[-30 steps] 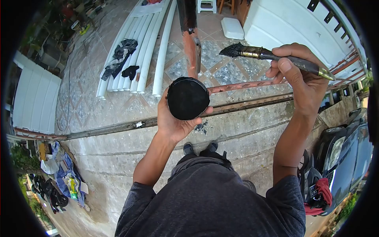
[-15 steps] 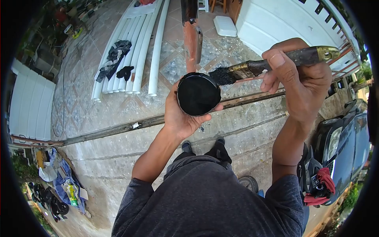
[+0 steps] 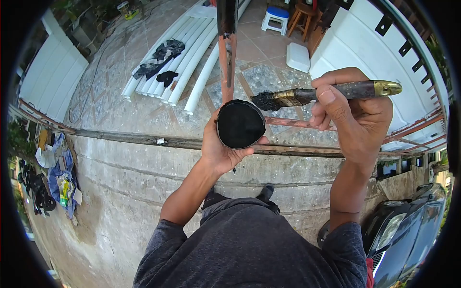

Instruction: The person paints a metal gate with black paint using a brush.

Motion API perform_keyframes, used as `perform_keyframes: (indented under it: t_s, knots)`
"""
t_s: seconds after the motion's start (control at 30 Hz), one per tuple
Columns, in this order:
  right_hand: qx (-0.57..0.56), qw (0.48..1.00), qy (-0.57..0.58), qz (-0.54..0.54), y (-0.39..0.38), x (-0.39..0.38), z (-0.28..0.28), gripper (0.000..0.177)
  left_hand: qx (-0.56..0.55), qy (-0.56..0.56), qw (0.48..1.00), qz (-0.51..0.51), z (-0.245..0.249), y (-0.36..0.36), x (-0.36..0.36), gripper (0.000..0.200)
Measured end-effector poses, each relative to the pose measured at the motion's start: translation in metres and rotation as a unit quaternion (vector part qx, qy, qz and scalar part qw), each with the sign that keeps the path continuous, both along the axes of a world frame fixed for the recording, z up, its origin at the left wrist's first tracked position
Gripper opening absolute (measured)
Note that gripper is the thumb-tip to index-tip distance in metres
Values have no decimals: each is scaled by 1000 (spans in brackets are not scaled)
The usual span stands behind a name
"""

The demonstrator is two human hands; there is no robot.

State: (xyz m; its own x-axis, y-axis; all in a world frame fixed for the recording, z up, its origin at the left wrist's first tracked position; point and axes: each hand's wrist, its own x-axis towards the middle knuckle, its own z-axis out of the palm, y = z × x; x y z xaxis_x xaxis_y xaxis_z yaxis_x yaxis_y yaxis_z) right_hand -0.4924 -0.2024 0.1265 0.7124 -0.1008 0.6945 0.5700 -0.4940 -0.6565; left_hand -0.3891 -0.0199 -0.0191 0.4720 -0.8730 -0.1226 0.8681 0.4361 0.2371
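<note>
While the left hand [image 3: 218,149] wraps around a small round can of black paint [image 3: 240,124], held just in front of the metal post [image 3: 226,48], the right hand [image 3: 355,115] grips a paintbrush [image 3: 326,92] by its dark handle. Its black-loaded bristles [image 3: 265,101] hover just right of the can's rim. Judging by the colours, the painting is partly done. The far stretch of the post is black, but the part nearest the can shows red-orange undercoat. The horizontal rail [image 3: 297,124] running right from the post also looks reddish and unpainted, so most of the railing seems left to coat. No brand, label or writing can be read on the can, the brush or the dark car [image 3: 408,230] at near right. White pipes [image 3: 187,62] lie on the tiled floor at far left.
</note>
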Motion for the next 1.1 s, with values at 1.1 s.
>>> perform_keyframes:
  t_s: [1.1]
  knots:
    - [64, 996, 63, 23, -5, 24, -9, 12, -15, -9, 1000, -19, 16, -15, 27, 73]
